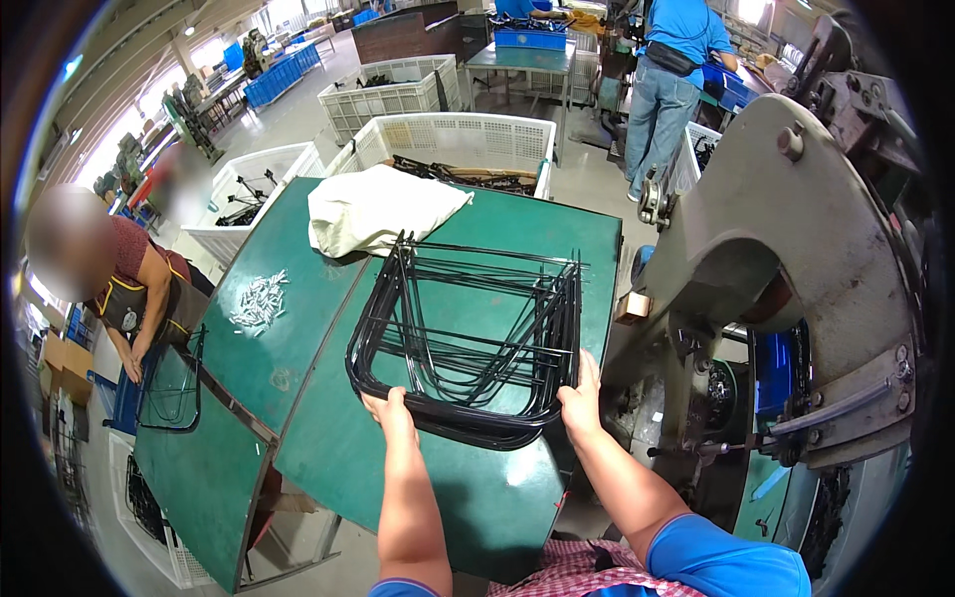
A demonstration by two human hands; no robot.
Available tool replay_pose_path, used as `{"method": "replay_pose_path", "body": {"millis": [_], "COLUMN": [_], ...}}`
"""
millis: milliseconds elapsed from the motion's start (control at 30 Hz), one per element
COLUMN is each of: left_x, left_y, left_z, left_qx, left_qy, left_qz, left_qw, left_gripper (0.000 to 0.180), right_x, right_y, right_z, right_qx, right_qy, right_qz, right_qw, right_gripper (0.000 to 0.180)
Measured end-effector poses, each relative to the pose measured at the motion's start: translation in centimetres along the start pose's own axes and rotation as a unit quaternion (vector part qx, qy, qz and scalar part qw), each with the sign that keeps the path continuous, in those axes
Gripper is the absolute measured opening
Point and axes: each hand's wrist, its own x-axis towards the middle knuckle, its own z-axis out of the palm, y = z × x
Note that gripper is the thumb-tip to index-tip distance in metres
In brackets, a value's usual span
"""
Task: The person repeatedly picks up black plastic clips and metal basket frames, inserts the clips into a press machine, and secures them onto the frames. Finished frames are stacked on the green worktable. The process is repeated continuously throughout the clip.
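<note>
A stack of black metal wire frames (468,338) lies on the green table (328,458) in front of me. My left hand (390,410) grips the stack's near rounded edge on its left side. My right hand (581,398) holds the stack at its near right corner, fingers against the outer side. Both forearms come in from the lower edge. The frames lie flat and aligned on top of one another.
A cream cloth (373,207) and a pile of small white parts (259,298) lie on the table. A grey press machine (786,269) stands at right. White crates (453,144) with black parts stand beyond. A person (119,289) bends at left; another (668,80) stands behind.
</note>
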Motion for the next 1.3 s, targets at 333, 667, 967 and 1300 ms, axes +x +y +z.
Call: {"method": "replay_pose_path", "body": {"millis": [333,667,967,1300], "left_x": [-14.8,-34.0,-46.3,-45.6], "left_y": [21.6,20.5,13.0,9.3], "left_z": [-14.7,-15.3,-12.1,-5.5], "left_qx": [-0.484,-0.392,-0.110,-0.096], "left_qy": [-0.358,-0.566,-0.667,-0.642], "left_qz": [0.182,0.025,-0.149,-0.259], "left_qw": [0.778,0.725,0.722,0.715], "left_gripper": [0.079,0.106,0.114,0.094], "right_x": [-7.9,-17.3,-0.6,1.4], "right_y": [-6.0,5.3,14.8,9.6], "right_z": [-8.1,-20.2,-34.2,-31.5], "right_qx": [0.307,0.033,-0.200,-0.429], "right_qy": [-0.117,-0.243,0.029,0.038], "right_qz": [-0.095,-0.173,-0.310,-0.218], "right_qw": [0.940,0.954,0.929,0.876], "right_gripper": [0.084,0.066,0.037,0.014]}}
